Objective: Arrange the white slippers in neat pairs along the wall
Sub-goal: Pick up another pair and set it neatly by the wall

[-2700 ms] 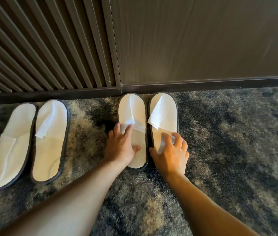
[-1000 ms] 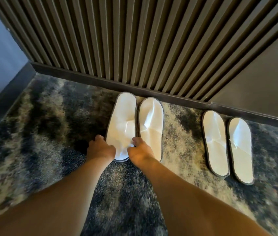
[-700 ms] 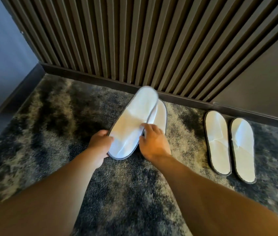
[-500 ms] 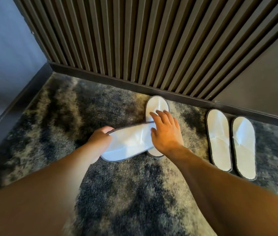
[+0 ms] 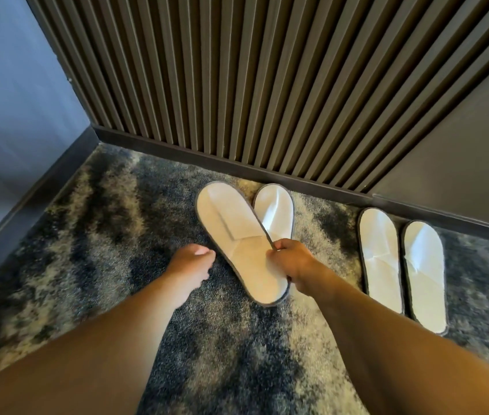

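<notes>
A white slipper (image 5: 237,238) with a dark rim is lifted and slanted, its toe pointing up-left toward the wall. My right hand (image 5: 292,260) pinches its right edge near the heel. My left hand (image 5: 190,262) is curled just left of this slipper and holds nothing. Its partner slipper (image 5: 277,211) lies on the carpet with its toe at the baseboard, partly covered by the held one. A second pair, one slipper (image 5: 381,259) and the other (image 5: 424,274), lies side by side further right along the wall.
Dark slatted wall panelling (image 5: 237,85) with a baseboard (image 5: 207,158) runs along the back. A blue-grey side wall (image 5: 12,100) closes the left corner. A plain dark panel (image 5: 461,145) stands at right. Mottled grey carpet (image 5: 102,235) covers the floor.
The held slipper has swung from lying crosswise to pointing diagonally at the wall. My left hand has let go of it and my right hand now grips its edge.
</notes>
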